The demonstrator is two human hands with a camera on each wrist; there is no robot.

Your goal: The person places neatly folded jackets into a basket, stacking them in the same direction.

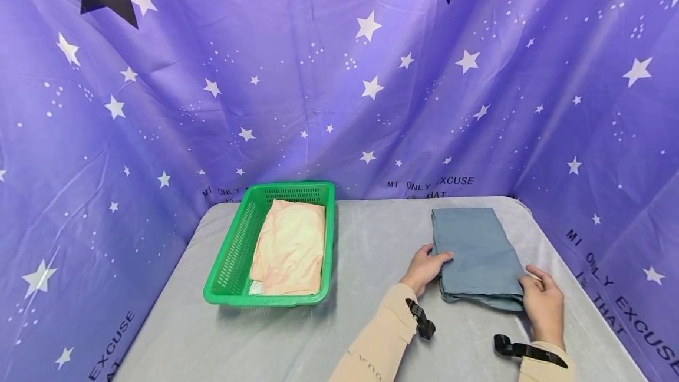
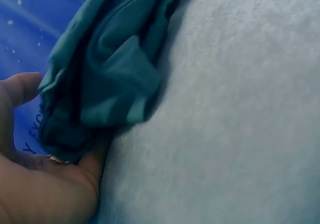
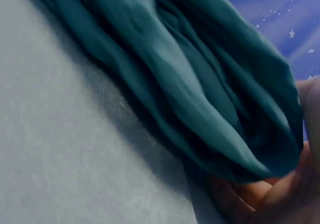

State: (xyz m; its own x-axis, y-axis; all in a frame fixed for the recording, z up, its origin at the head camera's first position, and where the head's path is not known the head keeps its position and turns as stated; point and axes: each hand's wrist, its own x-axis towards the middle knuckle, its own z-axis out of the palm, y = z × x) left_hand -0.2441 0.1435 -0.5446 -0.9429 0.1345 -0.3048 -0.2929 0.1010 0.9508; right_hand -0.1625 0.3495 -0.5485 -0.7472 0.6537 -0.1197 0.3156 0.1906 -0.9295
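A folded blue-grey cloth lies on the right part of the table, its layers stacked; which garment it is, I cannot tell. My left hand grips its left edge, thumb on top. In the left wrist view, the fingers of that hand reach under the cloth. At the right edge my right hand holds the near corner. Seen from the right wrist, fingers go beneath the bulging folds, with the thumb partly out of frame.
On the left of the table stands a green plastic basket with a folded pale pink cloth inside. A grey cover is spread over the table. Purple starry curtains enclose the back and both sides.
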